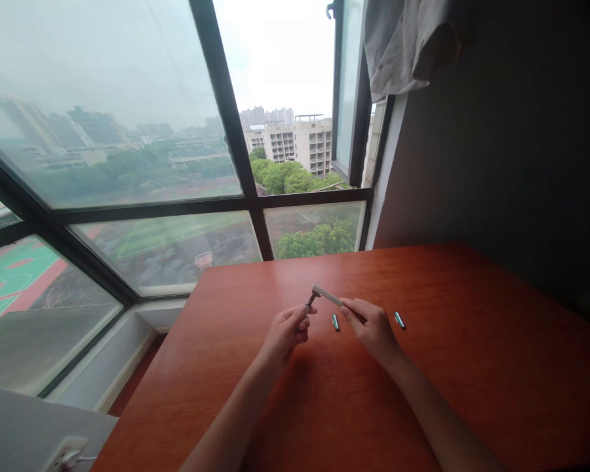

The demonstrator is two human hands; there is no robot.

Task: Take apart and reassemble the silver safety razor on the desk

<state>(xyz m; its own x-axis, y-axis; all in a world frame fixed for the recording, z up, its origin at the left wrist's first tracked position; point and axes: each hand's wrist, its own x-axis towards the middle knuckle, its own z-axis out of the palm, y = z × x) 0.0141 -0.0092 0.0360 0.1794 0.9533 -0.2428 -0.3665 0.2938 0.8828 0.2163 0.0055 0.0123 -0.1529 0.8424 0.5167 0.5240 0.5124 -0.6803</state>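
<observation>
Pinched in my left hand is a thin dark razor handle, which slants up to the right. My right hand grips one end of a slim pale stick; its exact kind is too small to tell. The stick's far tip meets the top of the razor handle, apparently touching it. Between my hands, on the tabletop, lies a small dark piece with a pale green strip, like a razor cartridge. A similar cartridge lies just right of my right hand.
Both forearms reach over a glossy red-brown wooden table. Dark-framed windows stand behind it and to the left, with one sash swung open. Grey cloth hangs at the upper right. A wall socket with a plug sits at lower left.
</observation>
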